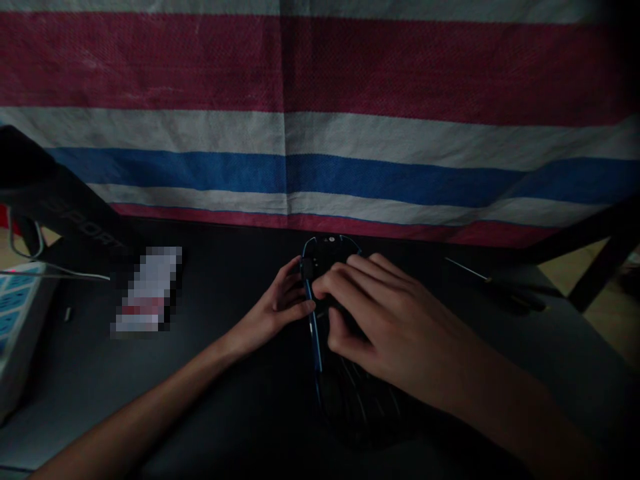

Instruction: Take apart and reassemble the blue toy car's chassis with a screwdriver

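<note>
In the middle of the dark table lies a long black device with blue edging [316,347]; its exact kind is hard to tell in the dim light. My left hand [280,303] grips its left edge, thumb along the near side and fingers around the far side. Over the upper part of the device is my right hand [375,307], with its fingers curled in and the thumb drawn toward the index finger. What those fingers hold, if anything, is hidden. The lower end of the device shows ridged dark lines and falls partly in shadow.
A screwdriver [515,293] lies to the right. On the left are a blurred-out phone-sized item [147,290], a black bottle-like cylinder marked SPORT [83,213], a power strip [23,320] and a small metal piece [68,313]. A striped sheet [350,73] hangs behind the table.
</note>
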The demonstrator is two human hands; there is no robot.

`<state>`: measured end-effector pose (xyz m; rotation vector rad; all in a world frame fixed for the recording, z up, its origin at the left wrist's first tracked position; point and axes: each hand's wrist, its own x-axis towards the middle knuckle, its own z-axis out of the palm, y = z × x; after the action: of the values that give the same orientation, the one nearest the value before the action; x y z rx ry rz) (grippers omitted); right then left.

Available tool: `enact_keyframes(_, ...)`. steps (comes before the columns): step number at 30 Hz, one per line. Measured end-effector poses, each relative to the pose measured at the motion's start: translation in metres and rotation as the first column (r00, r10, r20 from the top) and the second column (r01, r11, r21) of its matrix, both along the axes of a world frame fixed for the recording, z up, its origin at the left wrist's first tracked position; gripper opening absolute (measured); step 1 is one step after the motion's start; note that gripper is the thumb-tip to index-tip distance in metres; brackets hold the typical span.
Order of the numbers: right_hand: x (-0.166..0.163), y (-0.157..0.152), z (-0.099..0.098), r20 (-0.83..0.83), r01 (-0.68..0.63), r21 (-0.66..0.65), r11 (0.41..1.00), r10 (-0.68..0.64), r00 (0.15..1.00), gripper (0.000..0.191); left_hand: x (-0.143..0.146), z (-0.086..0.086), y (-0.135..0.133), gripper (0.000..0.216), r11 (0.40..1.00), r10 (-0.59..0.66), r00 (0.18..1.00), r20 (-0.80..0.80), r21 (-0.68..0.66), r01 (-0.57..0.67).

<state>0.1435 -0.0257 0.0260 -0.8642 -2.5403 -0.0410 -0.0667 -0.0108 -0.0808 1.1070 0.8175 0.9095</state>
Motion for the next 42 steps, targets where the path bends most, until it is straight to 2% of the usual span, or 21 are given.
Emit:
enact_keyframes(4,-0.009,-0.018,0.000,0.033,0.061,0.066,0.996,-0.063,0.997,0.019,-0.002,-0.008,0.002,0.084,0.999,-0.022,1.000,0.022,0.031,0.021)
enact_keyframes(8,-0.017,-0.036,-0.005,0.058,0.116,0.121,0.986,-0.123,0.991,0.027,-0.004,-0.019,0.005,0.092,0.999,-0.033,0.998,0.059,0.020,0.032)
enact_keyframes(13,-0.023,-0.044,-0.008,0.043,0.063,0.158,0.985,-0.071,0.997,0.020,-0.004,-0.018,0.005,0.089,0.999,-0.039,0.996,0.082,0.026,0.037)
enact_keyframes(17,-0.023,-0.042,-0.009,0.031,0.053,0.141,0.989,-0.058,0.998,0.018,-0.004,-0.017,0.005,0.092,0.998,-0.054,0.995,0.086,0.033,0.052)
enact_keyframes(22,-0.024,-0.040,-0.008,0.004,0.024,0.109,0.994,-0.024,1.000,0.015,-0.005,-0.021,0.006,0.086,0.999,-0.039,0.997,0.065,0.019,0.038)
enact_keyframes(27,-0.023,-0.036,-0.009,-0.105,0.091,0.162,0.983,-0.075,0.992,0.019,-0.003,-0.016,0.005,0.087,1.000,-0.015,0.998,0.058,-0.009,0.016)
enact_keyframes(33,-0.013,-0.019,-0.006,-0.037,0.041,0.121,0.992,-0.037,0.999,0.016,-0.004,-0.014,0.005,0.089,0.999,-0.025,0.999,0.043,0.027,0.023)
enact_keyframes(36,-0.010,-0.010,-0.004,-0.054,0.023,0.073,0.997,-0.019,0.998,0.018,-0.004,-0.010,0.004,0.085,0.999,-0.028,1.000,0.013,0.030,0.027)
enact_keyframes(38,-0.009,-0.004,-0.006,-0.075,0.005,0.046,0.999,-0.001,0.997,0.012,-0.003,-0.005,0.003,0.087,0.999,-0.030,1.000,0.008,0.029,0.030)
enact_keyframes(42,-0.008,0.004,-0.009,-0.098,0.014,0.077,0.997,-0.006,0.995,0.014,-0.002,0.000,0.001,0.091,0.999,-0.028,1.000,-0.006,0.025,0.028)
